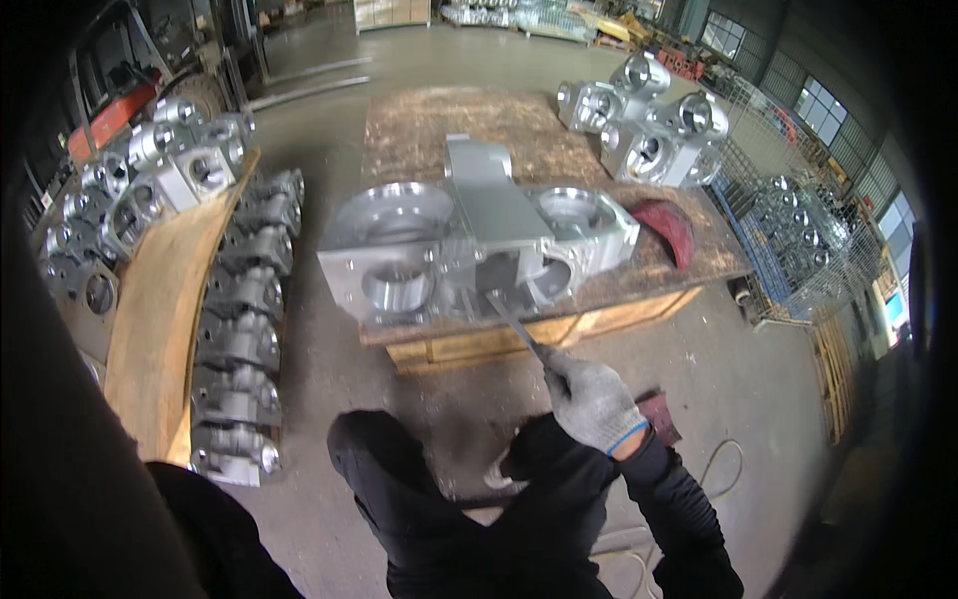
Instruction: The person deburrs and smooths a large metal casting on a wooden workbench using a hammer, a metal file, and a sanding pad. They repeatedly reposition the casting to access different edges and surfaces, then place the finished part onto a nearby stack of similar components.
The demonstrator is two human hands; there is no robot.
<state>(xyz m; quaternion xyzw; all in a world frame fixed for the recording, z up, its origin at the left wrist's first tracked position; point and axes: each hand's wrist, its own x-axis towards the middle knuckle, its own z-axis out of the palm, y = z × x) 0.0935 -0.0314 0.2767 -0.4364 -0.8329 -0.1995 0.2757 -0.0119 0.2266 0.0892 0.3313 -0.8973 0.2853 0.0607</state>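
Centrally, a large machined metal casting (479,250) rests on a low wooden pallet table (419,130), its bores and flanges facing the viewer. From about five o'clock the right hand (591,399), in a grey knit glove with a blue cuff, closes fully around the handle of a slim file (514,324), whose tip reaches into the square opening at the casting's lower front edge. The left hand is only partly seen: something pale shows near the knees at about six o'clock, and whether that is the left hand, and whether it is open or closed, cannot be told. A red abrasive pad (671,230) lies on the table at three o'clock of the casting, touching nothing in use. At one o'clock a finished-looking cluster of smaller valve bodies (649,125) stands on the same table; at nine o'clock more castings (244,329) lie in a row on the floor beside a curved wooden board (165,329). Judging by the tool's position, deburring of the front opening is under way; the bright faces suggest machining is complete, while how many edges remain to be filed cannot be judged.
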